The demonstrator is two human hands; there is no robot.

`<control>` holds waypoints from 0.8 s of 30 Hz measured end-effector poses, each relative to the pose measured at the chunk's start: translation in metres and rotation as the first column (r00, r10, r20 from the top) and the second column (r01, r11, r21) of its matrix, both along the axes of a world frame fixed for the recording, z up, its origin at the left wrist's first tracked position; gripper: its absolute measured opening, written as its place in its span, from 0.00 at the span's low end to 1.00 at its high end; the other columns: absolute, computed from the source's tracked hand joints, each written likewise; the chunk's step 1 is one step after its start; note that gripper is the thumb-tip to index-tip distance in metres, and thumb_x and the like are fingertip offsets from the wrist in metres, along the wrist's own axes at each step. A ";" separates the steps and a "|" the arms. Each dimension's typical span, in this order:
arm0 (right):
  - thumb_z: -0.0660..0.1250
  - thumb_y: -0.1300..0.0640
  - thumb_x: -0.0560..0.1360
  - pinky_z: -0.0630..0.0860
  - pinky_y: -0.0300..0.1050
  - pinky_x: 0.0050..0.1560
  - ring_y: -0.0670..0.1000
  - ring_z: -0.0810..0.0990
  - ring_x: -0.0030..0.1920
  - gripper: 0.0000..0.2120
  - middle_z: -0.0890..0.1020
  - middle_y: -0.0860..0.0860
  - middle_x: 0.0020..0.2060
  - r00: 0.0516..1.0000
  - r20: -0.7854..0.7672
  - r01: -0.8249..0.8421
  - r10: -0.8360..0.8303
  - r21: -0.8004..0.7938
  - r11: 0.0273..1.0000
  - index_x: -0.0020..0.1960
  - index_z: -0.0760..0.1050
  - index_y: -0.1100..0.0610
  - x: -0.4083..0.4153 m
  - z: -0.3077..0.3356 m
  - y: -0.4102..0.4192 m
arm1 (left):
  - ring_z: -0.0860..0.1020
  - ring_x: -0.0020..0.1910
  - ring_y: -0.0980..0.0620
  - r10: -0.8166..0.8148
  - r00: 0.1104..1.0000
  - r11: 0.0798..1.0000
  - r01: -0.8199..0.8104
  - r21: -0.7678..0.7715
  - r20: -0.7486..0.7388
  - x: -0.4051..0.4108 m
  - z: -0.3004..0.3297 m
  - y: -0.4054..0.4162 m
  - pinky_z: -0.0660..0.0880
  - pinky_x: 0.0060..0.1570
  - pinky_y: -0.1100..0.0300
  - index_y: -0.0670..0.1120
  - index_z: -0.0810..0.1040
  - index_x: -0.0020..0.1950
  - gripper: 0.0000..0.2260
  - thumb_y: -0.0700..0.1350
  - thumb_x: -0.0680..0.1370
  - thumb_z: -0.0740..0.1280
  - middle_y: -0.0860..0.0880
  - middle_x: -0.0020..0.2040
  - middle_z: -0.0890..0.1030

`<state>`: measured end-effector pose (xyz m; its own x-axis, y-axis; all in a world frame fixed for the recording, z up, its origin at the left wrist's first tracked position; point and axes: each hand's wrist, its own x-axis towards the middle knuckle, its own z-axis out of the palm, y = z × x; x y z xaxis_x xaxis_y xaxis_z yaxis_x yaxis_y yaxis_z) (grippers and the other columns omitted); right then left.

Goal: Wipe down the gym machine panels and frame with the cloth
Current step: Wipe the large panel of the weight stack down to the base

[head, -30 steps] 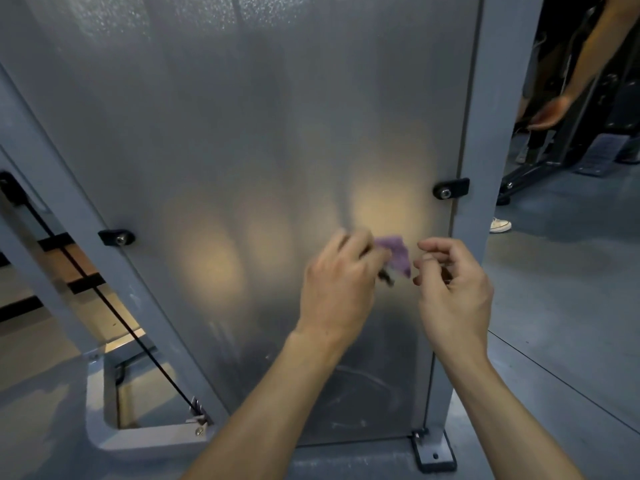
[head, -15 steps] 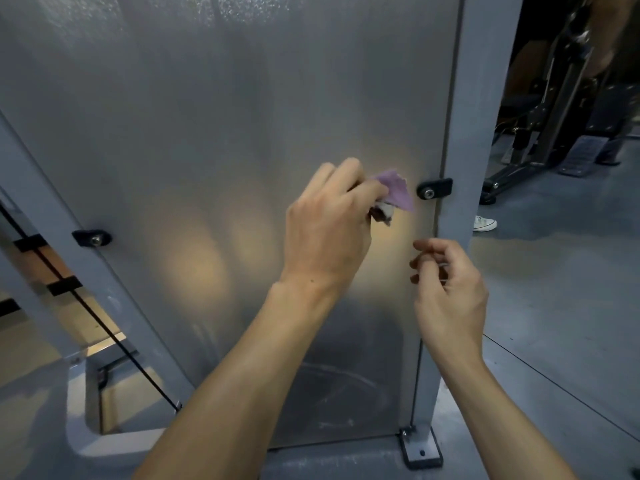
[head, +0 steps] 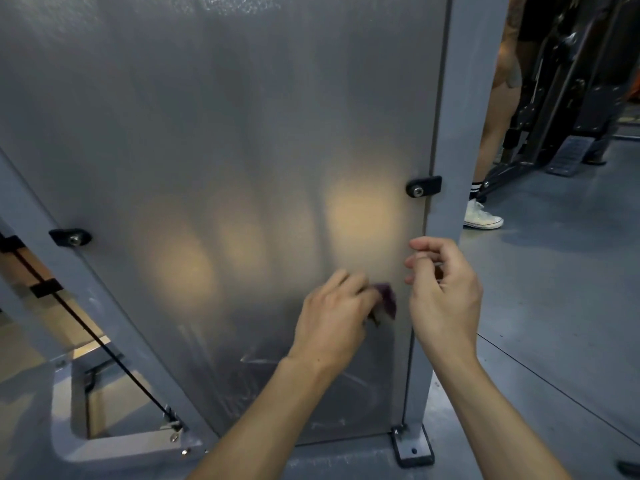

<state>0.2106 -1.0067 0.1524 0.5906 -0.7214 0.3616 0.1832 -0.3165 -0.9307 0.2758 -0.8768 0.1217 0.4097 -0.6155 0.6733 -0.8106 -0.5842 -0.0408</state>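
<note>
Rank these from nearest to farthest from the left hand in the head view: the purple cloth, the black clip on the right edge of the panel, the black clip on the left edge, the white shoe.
From the left hand:
1. Purple cloth, gripped in its fingers, against the panel.
2. Right clip, above and to the right.
3. Left clip, far left on the slanted frame.
4. White shoe, behind the right post on the floor.

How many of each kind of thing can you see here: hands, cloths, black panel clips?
Hands: 2, left hand and right hand
Purple cloth: 1
Black panel clips: 2, right clip and left clip
Total: 5
</note>
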 end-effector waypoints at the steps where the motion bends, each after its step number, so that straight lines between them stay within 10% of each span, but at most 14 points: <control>1: 0.60 0.54 0.75 0.80 0.54 0.49 0.51 0.84 0.44 0.11 0.84 0.45 0.41 1.000 0.001 0.004 -0.004 -0.002 1.000 0.51 0.79 0.46 0.001 0.000 0.000 | 0.70 0.43 0.51 -0.015 0.999 0.999 0.017 -0.052 0.033 0.000 0.019 -0.003 0.71 0.29 0.55 0.51 0.83 0.44 0.08 0.39 0.69 0.75 0.51 0.41 0.76; 7: 0.61 0.62 0.80 0.79 0.53 0.46 0.49 0.83 0.40 0.12 0.83 0.45 0.38 1.000 -0.002 0.013 -0.013 0.007 1.000 0.50 0.79 0.48 0.004 -0.001 -0.003 | 0.71 0.40 0.49 0.047 0.984 0.958 0.004 -0.285 0.174 0.002 0.112 -0.022 0.66 0.30 0.55 0.46 0.84 0.43 0.04 0.39 0.74 0.70 0.49 0.41 0.78; 17: 0.61 0.57 0.76 0.79 0.54 0.48 0.53 0.83 0.42 0.09 0.84 0.44 0.37 0.996 0.033 0.081 -0.089 0.179 0.980 0.45 0.79 0.46 0.004 -0.002 -0.014 | 0.70 0.43 0.53 -0.045 0.999 0.996 0.047 0.078 -0.023 0.000 -0.024 -0.017 0.66 0.32 0.59 0.52 0.85 0.45 0.12 0.42 0.66 0.82 0.53 0.42 0.75; 24: 0.61 0.52 0.74 0.76 0.53 0.45 0.53 0.82 0.40 0.09 0.84 0.48 0.36 0.992 0.041 0.104 -0.122 0.299 0.949 0.43 0.80 0.44 0.006 -0.003 -0.021 | 0.69 0.42 0.50 -0.050 0.983 0.972 0.089 -0.216 0.176 0.003 0.072 -0.038 0.68 0.30 0.55 0.46 0.84 0.43 0.08 0.42 0.75 0.65 0.49 0.40 0.77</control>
